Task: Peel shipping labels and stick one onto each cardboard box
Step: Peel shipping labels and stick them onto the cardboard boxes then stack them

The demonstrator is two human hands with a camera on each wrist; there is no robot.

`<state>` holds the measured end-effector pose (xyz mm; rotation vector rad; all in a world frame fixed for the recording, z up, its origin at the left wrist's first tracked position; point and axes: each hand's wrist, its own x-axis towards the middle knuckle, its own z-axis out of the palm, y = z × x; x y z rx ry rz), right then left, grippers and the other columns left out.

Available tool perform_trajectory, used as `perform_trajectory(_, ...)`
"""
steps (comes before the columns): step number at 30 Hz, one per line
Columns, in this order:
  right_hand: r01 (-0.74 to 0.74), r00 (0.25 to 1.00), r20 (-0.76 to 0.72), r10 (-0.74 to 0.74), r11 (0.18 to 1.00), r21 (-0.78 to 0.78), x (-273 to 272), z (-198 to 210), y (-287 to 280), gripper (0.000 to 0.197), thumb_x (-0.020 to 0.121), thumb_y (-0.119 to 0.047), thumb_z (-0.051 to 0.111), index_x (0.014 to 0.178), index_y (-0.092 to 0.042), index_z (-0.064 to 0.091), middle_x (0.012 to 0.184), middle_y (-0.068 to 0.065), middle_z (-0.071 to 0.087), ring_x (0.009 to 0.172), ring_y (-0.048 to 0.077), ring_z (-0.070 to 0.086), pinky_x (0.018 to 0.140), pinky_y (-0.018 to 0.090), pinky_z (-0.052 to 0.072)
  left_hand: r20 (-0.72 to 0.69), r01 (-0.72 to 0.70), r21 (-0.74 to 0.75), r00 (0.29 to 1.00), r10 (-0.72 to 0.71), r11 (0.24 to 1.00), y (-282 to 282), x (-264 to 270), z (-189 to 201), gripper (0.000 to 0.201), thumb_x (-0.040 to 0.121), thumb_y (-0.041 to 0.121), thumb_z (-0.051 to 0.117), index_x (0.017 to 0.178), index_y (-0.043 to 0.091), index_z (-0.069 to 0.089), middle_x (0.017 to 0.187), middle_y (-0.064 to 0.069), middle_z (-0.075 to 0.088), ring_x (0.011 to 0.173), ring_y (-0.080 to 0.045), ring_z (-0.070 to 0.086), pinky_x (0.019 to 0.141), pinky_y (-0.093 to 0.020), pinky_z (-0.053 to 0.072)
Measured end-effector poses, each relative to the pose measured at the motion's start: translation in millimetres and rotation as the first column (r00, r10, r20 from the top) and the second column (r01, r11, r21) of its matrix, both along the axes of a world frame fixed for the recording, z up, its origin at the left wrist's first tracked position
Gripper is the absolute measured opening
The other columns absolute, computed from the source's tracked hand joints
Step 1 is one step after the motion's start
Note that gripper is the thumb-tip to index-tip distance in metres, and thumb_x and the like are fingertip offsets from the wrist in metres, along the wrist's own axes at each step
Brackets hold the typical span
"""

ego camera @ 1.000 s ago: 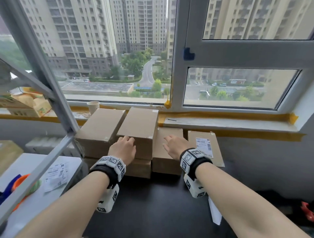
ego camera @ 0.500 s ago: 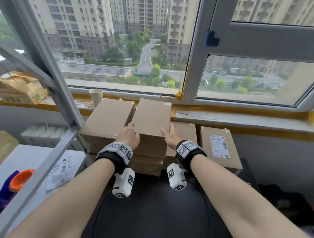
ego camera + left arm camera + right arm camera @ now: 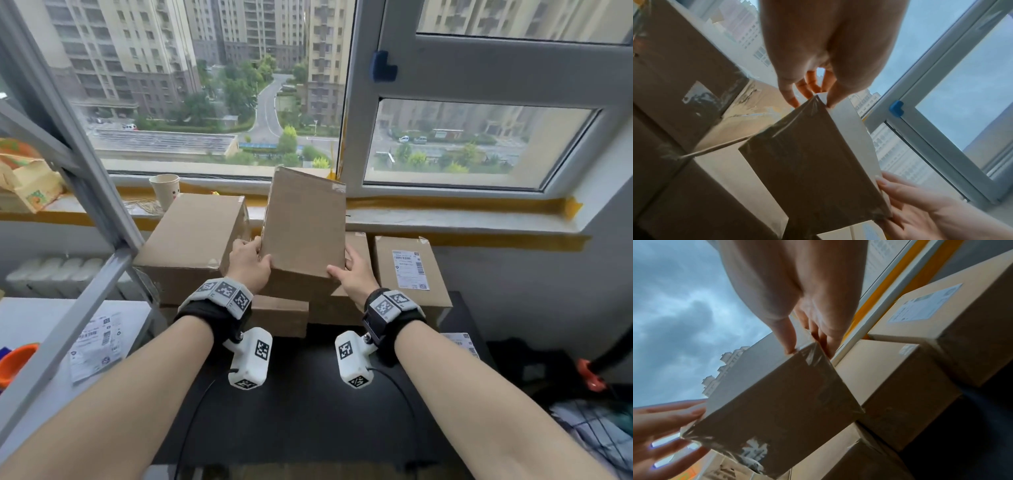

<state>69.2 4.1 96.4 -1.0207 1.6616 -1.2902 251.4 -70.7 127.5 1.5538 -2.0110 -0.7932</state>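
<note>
both hands have a plain cardboard box up off the stack, tilted so its far end rises toward the window. the left hand has its grip on the near left corner, thumb on top and fingers down the side; the right hand grasps the near right corner the same way. clear tape shows on the box's near end in the wrist views. beneath and around it sit more boxes on the black tabletop: a large box to the left, and to the right a labelled box carrying a white shipping label. a loose label sheet lies on the white surface at the left, and a paper cup stands on the windowsill.
</note>
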Motion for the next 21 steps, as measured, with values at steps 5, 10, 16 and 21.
perform_trajectory(5, 0.085, 0.996, 0.023, -0.084, 0.996, -0.020, -18, 9, 43, 0.060, 0.087, 0.005, 0.057, 0.142, -0.008, 0.037, 0.129, 0.008, 0.055, 0.119, 0.022, 0.055, 0.103, 0.037, 0.045, -0.083, 0.095, 0.013, 0.992, -0.093, 0.995, 40, -9, 8, 0.039, 0.090, 0.017, 0.057, 0.129, 0.012, 0.053, 0.121, -0.018, 0.049, 0.106, -0.029, 0.053, 0.100, -0.036, 0.042)
perform_trajectory(10, 0.180, 0.983, 0.040, -0.182, 0.983, 0.034, -34, -6, 94, 0.057, 0.084, -0.001, 0.064, 0.138, -0.008, 0.043, 0.123, 0.014, 0.059, 0.109, 0.026, 0.060, 0.088, 0.035, 0.054, -0.305, 0.186, 0.205, 0.945, -0.117, 0.961, 88, -18, -5, 0.036, 0.088, 0.013, 0.061, 0.121, 0.008, 0.048, 0.125, -0.016, 0.053, 0.099, -0.022, 0.054, 0.082, -0.031, 0.045)
perform_trajectory(16, 0.275, 0.961, 0.001, -0.276, 0.956, 0.105, -55, -31, 163, 0.041, 0.084, -0.003, 0.065, 0.122, -0.009, 0.051, 0.119, 0.013, 0.059, 0.106, 0.022, 0.057, 0.076, 0.027, 0.053, -0.420, 0.287, 0.385, 0.901, -0.110, 0.877, 141, -28, -44, 0.053, 0.077, -0.002, 0.069, 0.122, 0.008, 0.044, 0.114, -0.017, 0.058, 0.106, -0.029, 0.058, 0.080, -0.037, 0.054)
perform_trajectory(21, 0.296, 0.950, 0.063, -0.307, 0.945, 0.141, -63, -44, 207, 0.044, 0.084, 0.004, 0.061, 0.122, -0.014, 0.050, 0.116, 0.015, 0.058, 0.112, 0.029, 0.057, 0.086, 0.040, 0.054, -0.380, 0.352, 0.339, 0.900, -0.215, 0.872, 175, -31, -66, 0.073, 0.072, 0.000, 0.075, 0.136, 0.011, 0.039, 0.107, -0.009, 0.057, 0.100, -0.017, 0.057, 0.072, -0.024, 0.051)
